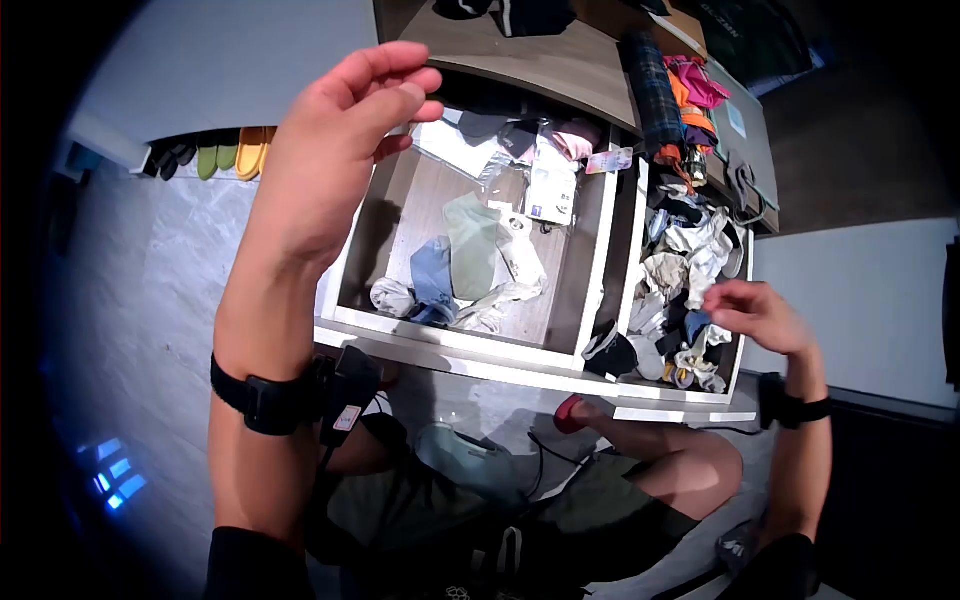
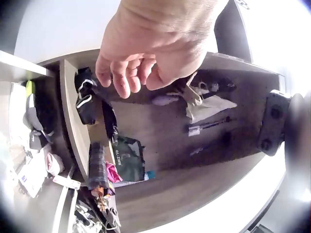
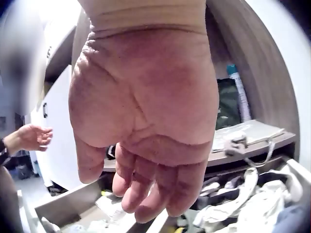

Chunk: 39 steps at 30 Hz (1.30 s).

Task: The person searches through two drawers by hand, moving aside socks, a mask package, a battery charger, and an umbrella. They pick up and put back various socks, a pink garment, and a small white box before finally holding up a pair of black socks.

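My left hand (image 1: 335, 150) is raised above the left drawer (image 1: 450, 350), its fingers loosely bent and holding nothing; in the left wrist view the left hand (image 2: 150, 53) hangs in front of the shelf. My right hand (image 1: 765, 315) hovers at the right edge of the right drawer, near a heap of white and grey socks (image 1: 705, 245). The right wrist view has the right hand (image 3: 146, 111) palm toward the camera, fingers relaxed, touching nothing. Inside the left drawer lie a green sock (image 1: 472, 245), a blue sock (image 1: 432, 275) and packaged items (image 1: 552, 185).
A plaid rolled item (image 1: 650, 95) and pink cloth (image 1: 700, 82) lie on the ledge behind the right drawer. Green and yellow shoes (image 1: 250, 152) stand under the white cabinet at left. A dark green bag (image 2: 129, 158) sits on the shelf. Crossed legs are below the drawers.
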Available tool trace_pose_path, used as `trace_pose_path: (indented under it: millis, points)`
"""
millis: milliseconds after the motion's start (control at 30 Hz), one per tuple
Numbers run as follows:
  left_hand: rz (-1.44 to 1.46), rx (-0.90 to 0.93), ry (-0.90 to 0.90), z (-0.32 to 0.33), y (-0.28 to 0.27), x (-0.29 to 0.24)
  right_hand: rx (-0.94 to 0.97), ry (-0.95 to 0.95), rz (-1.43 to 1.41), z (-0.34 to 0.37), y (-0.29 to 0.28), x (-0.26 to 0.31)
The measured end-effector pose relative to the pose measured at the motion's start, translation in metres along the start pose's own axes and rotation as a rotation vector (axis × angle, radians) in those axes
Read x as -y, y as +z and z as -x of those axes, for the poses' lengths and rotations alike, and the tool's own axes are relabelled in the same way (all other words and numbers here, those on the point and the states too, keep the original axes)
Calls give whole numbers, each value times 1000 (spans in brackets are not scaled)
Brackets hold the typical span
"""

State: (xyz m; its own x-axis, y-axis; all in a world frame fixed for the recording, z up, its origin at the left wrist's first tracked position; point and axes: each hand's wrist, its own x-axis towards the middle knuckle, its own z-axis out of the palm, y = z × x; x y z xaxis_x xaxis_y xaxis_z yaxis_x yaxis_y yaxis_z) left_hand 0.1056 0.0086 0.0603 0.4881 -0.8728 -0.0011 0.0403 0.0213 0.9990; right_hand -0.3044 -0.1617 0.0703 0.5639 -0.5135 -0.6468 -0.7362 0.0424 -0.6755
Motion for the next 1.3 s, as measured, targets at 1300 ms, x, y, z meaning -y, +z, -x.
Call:
trace_pose_path:
  millis: [1300]
  points:
    - [53,-173,93,-9,-28,-4,344,-609,938,-258,246,22]
